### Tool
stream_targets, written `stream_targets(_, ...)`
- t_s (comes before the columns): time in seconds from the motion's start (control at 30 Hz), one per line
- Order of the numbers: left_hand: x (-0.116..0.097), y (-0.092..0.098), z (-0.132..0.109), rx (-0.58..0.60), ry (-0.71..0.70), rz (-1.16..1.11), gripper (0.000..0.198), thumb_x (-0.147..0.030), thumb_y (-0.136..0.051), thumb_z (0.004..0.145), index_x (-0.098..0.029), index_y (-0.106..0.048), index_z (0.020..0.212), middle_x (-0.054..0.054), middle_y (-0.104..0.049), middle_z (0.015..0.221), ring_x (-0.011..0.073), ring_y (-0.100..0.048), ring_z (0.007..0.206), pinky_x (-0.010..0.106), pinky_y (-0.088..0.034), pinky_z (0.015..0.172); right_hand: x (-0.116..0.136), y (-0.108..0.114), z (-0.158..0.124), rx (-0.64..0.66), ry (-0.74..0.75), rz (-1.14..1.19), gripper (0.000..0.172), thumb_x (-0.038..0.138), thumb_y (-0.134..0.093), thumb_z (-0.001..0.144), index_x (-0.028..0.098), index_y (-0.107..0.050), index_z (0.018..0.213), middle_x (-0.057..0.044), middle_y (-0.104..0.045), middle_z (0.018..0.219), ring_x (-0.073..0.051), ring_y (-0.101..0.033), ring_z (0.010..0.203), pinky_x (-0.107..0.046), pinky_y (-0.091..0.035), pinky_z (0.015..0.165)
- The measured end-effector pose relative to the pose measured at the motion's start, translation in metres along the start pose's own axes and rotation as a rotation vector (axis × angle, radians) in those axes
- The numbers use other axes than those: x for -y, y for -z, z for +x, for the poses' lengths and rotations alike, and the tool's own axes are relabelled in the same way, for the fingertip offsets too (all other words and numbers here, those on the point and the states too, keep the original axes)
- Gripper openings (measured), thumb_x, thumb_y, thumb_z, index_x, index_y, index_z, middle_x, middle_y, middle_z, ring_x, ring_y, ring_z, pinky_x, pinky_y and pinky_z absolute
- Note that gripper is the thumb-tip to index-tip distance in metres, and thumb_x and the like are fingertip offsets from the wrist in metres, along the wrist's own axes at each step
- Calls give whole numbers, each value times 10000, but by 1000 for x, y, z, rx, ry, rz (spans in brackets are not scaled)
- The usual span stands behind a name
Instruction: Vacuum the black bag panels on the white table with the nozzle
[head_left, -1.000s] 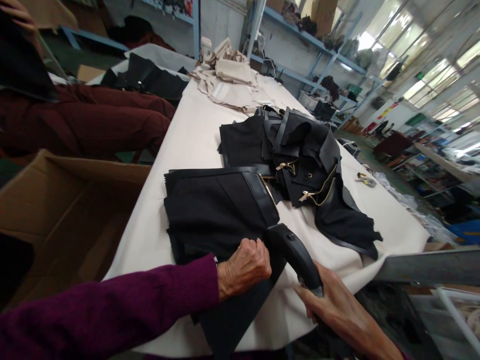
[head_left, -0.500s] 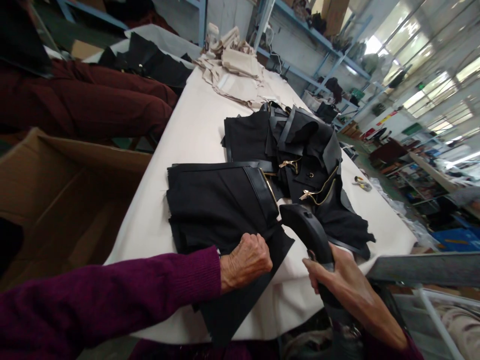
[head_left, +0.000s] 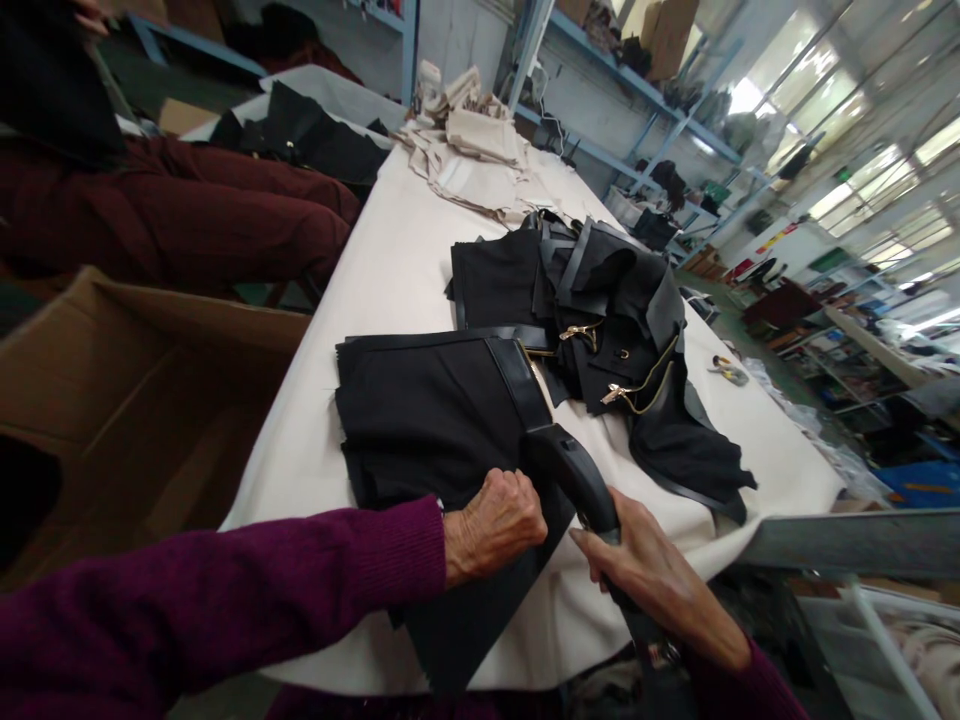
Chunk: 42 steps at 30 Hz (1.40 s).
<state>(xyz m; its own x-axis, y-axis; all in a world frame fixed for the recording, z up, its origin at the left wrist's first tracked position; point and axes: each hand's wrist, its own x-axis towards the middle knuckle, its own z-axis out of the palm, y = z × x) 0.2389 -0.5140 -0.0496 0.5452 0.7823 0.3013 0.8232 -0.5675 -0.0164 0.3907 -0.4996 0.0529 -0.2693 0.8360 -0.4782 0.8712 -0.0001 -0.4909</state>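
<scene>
- Left hand (head_left: 495,527), in a purple knit sleeve (head_left: 225,600), rests curled on the black cloth stack (head_left: 427,430) at the near edge of the cream-covered table (head_left: 390,280); it presses down, but whether it pinches the cloth I cannot tell.
- Right hand (head_left: 652,570) wraps the handle of a black handheld tool (head_left: 574,475) in a firm, narrow grip.
- That tool has just tipped down from its raised slant, its nose now against the stack's black leather strip (head_left: 517,380).
- A flap of black cloth (head_left: 472,620) hangs over the table's near edge, below the left hand.
- Just beyond the stack on the table lies a heap of black garment pieces with gold zippers (head_left: 607,340).
- Left of the table stands an open cardboard box (head_left: 142,400).
- Farther left sits a co-worker in maroon trousers (head_left: 172,215).
- At the table's far end lies a pile of beige cloth (head_left: 465,150).
</scene>
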Motion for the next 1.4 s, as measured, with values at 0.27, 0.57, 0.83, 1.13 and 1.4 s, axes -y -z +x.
stream_targets(0.27, -2, 0, -2, -6, -3, -4, 188, 26, -393, 708, -65, -554, 668, 104, -534, 602, 218, -537, 516, 308, -391, 419, -7, 16, -14, 76, -51, 13, 136, 284, -502, 797, 174, -436, 840, 29, -507, 697, -109, -559, 554, -213, -448, 514)
stream_targets(0.57, -2, -2, -2, -1, -9, -22, 165, 15, -420, 714, -72, -542, 647, 106, -532, 607, 226, -543, 526, 312, -391, 424, 1, 56, -19, -70, 37, -52, 221, 372, -509, 816, 177, -485, 714, 22, -557, 585, -116, -523, 525, -216, -393, 485)
stream_targets(0.83, -3, -2, -3, -38, 0, 14, 141, 27, -438, 687, -44, -558, 667, 112, -534, 603, 212, -534, 522, 304, -387, 425, 40, 67, -4, -139, 173, -30, 299, 394, -519, 833, 159, -512, 647, 24, -537, 544, -79, -462, 471, -183, -348, 431)
stream_targets(1.13, -3, -6, -6, -94, -5, 50, 142, -33, -495, 701, 5, -623, 750, 218, -629, 728, 233, -584, 559, 302, -391, 426, 91, 56, 63, 73, 297, 21, 223, 343, -515, 838, 161, -497, 709, 18, -556, 585, -103, -513, 500, -202, -396, 457)
stream_targets(1.4, -3, -16, -3, -148, 24, -11, 237, -107, -511, 747, 48, -658, 851, 255, -657, 770, 244, -591, 539, 325, -424, 407, 110, 31, 128, 144, 197, 30, 158, 299, -558, 745, 161, -482, 734, 10, -547, 579, -114, -532, 473, -203, -426, 419)
